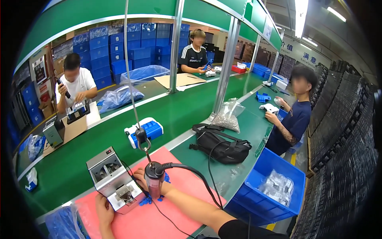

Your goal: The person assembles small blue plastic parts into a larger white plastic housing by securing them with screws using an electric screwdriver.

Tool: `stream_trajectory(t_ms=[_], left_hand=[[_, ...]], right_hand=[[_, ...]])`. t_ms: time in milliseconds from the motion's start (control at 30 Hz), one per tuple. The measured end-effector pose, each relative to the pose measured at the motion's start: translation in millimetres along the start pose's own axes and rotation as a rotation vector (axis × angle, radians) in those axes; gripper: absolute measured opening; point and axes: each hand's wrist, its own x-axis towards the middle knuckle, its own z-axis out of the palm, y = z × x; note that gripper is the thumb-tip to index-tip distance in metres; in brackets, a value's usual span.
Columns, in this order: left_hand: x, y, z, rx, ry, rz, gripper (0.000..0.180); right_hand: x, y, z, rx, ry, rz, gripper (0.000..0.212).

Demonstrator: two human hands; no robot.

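A silver box-shaped metal machine [113, 181], likely a screw feeder, stands on a pink mat [167, 217] in front of me. My left hand [104, 209] lies along the machine's left side, fingers stretched out against it. At its right side is my right hand [140, 176], fingers extended toward the casing and partly hidden. In front of that hand hangs a dark electric screwdriver [154, 181] from a hook and cable; neither hand grips it. Small blue plastic parts [146, 200] lie loose on the mat, around my right hand and wrist.
Beyond the mat, a blue-and-white plastic unit [145, 132] sits on the green conveyor belt [187, 113]. To the right are a black bag [223, 145], a bag of small parts [227, 117] and a blue bin [266, 191]. Three co-workers handle parts around the line.
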Motion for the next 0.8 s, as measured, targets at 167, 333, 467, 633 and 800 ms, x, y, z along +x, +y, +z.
stream_trajectory(t_ms=[167,333,467,633,800], left_hand=[[-2,-1,-1,0.016,0.02,0.003,0.017],[-1,7,-4,-0.008,0.042,-0.012,0.016],[0,-3,-1,0.069,0.063,0.112,0.012],[3,3,-4,0.087,0.084,0.154,0.011],[-1,6,-13,0.088,0.092,0.112,0.012]], right_hand=[[8,-27,-16,-0.108,-0.098,-0.014,0.025],[-8,8,2,-0.099,-0.075,0.067,0.024],[9,-11,-8,-0.311,-0.189,-0.104,0.044],[30,-54,-31,-0.295,-0.474,0.062,0.034],[36,-71,-32,-0.304,-0.471,-0.01,0.022]])
